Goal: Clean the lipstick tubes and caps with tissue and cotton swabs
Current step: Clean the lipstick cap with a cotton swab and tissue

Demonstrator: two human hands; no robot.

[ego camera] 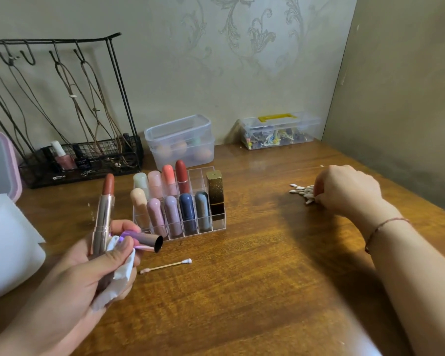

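My left hand [93, 268] grips an open lipstick tube [103, 214] with its brownish-red stick up, a purple cap [145, 241] lying sideways with its open end to the right, and a crumpled white tissue [118, 273]. My right hand [344, 190] reaches down onto a pile of cotton swabs [302, 192] at the right of the table, its fingers curled at the pile; whether it holds a swab is hidden. A used cotton swab [166, 265] lies on the wood by my left hand. A clear organiser [216, 224] holds several capped lipsticks.
A black wire rack [70, 160] with cords and nail polish stands at the back left. Two clear plastic boxes [180, 140] [278, 131] sit against the wall. A white tissue pack [8, 242] and a pink-framed mirror [0, 163] are at the left edge.
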